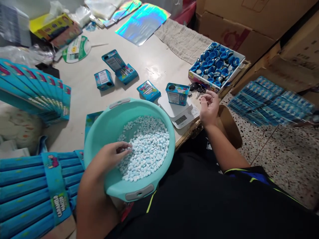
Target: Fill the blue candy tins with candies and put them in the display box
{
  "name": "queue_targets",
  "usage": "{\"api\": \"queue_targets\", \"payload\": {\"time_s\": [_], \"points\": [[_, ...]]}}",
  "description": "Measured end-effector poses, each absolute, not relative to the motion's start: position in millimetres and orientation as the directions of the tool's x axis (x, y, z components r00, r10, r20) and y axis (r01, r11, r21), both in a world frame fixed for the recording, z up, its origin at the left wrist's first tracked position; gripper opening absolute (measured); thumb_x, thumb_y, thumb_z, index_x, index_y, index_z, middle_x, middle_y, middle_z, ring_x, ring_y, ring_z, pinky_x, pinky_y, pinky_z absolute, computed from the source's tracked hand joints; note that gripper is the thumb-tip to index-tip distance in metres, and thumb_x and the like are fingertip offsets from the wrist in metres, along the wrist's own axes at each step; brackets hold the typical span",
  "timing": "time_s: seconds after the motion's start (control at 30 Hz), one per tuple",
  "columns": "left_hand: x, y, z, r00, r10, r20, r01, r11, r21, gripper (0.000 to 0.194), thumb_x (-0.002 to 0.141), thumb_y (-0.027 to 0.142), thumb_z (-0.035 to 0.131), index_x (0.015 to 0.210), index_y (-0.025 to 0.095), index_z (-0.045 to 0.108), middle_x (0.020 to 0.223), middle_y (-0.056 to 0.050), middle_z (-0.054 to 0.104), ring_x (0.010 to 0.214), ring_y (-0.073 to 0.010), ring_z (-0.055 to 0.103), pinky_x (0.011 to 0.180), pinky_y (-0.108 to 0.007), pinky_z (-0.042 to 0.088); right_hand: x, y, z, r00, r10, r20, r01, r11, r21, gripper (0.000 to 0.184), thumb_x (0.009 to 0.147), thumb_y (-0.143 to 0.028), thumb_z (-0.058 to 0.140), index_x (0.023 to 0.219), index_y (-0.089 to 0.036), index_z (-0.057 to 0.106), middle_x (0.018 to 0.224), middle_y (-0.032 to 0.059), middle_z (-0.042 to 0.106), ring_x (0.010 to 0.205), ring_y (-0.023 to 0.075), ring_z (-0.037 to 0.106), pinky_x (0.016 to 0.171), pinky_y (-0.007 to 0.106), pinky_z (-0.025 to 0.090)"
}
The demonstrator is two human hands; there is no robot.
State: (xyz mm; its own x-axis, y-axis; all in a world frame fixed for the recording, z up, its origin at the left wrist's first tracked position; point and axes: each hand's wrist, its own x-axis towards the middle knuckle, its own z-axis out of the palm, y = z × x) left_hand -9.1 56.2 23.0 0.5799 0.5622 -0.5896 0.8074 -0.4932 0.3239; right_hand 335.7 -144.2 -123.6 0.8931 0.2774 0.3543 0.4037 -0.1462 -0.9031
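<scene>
Black shirt (189,199) by table edge (187,133); left fingers (126,147) sit narrow in candies (149,149) in a teal bowl (129,108); right fingers (208,99) half-open.

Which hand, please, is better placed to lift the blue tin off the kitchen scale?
Probably the right hand: empty, beside the scale, while the left hand is in the candies in the teal bowl.

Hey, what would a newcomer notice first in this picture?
A wide turquoise plastic bowl of small pale-blue candies dominates the front, the left hand resting in them. Farther right, a white box of round blue lids sits on the table beyond the right hand.
</scene>
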Motion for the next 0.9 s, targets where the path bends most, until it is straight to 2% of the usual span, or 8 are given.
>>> {"api": "queue_targets", "payload": {"time_s": [0.17,0.37,0.43,0.57,0.63,0.77,0.83,0.9], "points": [[-7.3,52.9,32.5,0.561,0.688,-0.459,0.828,-0.465,0.314,0.036,0.088,0.052,0.063,0.101,0.023,0.08,0.084,0.0,0.078,0.078,-0.0227,0.065,0.07,-0.027,0.045,334.4,-146.8,-122.4,0.915,0.232,0.331,0.373,-0.171,-0.912,0.054,0.098,-0.042,0.037,0.149,-0.025,0.04,0.116,0.0124,0.059,0.105,0.0274,0.069,0.097,0.052,0.058],[-9.5,51.5,28.9,0.551,0.72,-0.421,0.834,-0.459,0.306,0.033,0.091,0.048,0.063,0.105,0.023,0.078,0.094,0.0,0.081,0.087,-0.022,0.069,0.076,-0.026,0.048,333.5,-151.3,-118.5,0.915,0.288,0.283,0.338,-0.161,-0.927,0.057,0.096,-0.043,0.042,0.151,-0.026,0.04,0.124,0.0142,0.059,0.113,0.0318,0.067,0.102,0.059,0.055],[-10.8,51.7,26.6,0.543,0.731,-0.413,0.838,-0.446,0.313,0.036,0.09,0.048,0.062,0.107,0.02,0.078,0.097,-0.002,0.081,0.089,-0.0228,0.07,0.079,-0.027,0.049,332.9,-153.1,-111.2,0.889,0.346,0.299,0.371,-0.165,-0.914,0.061,0.096,-0.046,0.047,0.153,-0.028,0.038,0.129,0.0145,0.059,0.118,0.0317,0.067,0.105,0.06,0.054],[-13.1,53.3,20.8,0.575,0.706,-0.415,0.816,-0.451,0.363,0.039,0.087,0.048,0.061,0.104,0.017,0.078,0.1,-0.006,0.081,0.09,-0.0248,0.07,0.082,-0.031,0.051,337.6,-146.4,-93.0,0.734,0.575,0.361,0.524,-0.141,-0.84,0.088,0.083,-0.056,0.074,0.157,-0.029,0.035,0.153,0.0167,0.053,0.137,0.0355,0.059,0.115,0.061,0.049],[-14.8,55.2,16.7,0.594,0.672,-0.443,0.803,-0.458,0.382,0.038,0.082,0.048,0.062,0.1,0.018,0.078,0.098,-0.008,0.08,0.088,-0.0254,0.07,0.081,-0.032,0.052,343.6,-135.1,-87.1,0.649,0.687,0.327,0.538,-0.111,-0.835,0.082,0.079,-0.058,0.08,0.148,-0.028,0.048,0.147,0.016,0.06,0.131,0.0357,0.063,0.109,0.059,0.054],[-19.6,58.3,7.8,0.602,0.653,-0.46,0.797,-0.452,0.401,0.035,0.082,0.046,0.062,0.1,0.02,0.077,0.096,-0.008,0.079,0.087,-0.0256,0.071,0.079,-0.033,0.053,353.0,-108.2,-74.4,0.543,0.795,0.271,0.494,-0.041,-0.869,0.049,0.081,-0.058,0.078,0.113,-0.023,0.066,0.105,0.0089,0.076,0.096,0.0302,0.074,0.091,0.054,0.063],[-21.9,58.4,4.0,0.619,0.666,-0.416,0.78,-0.458,0.426,0.034,0.084,0.045,0.062,0.1,0.019,0.077,0.097,-0.009,0.078,0.087,-0.0253,0.071,0.08,-0.034,0.054,350.8,-100.9,-58.7,0.516,0.779,0.355,0.544,0.022,-0.839,0.047,0.081,-0.058,0.078,0.11,-0.024,0.066,0.101,0.0083,0.075,0.093,0.0302,0.073,0.09,0.054,0.062],[-22.7,57.6,1.5,0.653,0.681,-0.332,0.74,-0.481,0.47,0.032,0.086,0.043,0.061,0.098,0.018,0.077,0.099,-0.01,0.077,0.09,-0.0251,0.071,0.085,-0.035,0.055,342.4,-98.9,-34.9,0.494,0.72,0.487,0.62,0.101,-0.778,0.05,0.084,-0.057,0.077,0.119,-0.025,0.065,0.106,0.0098,0.073,0.099,0.0321,0.073,0.092,0.055,0.062]]}}
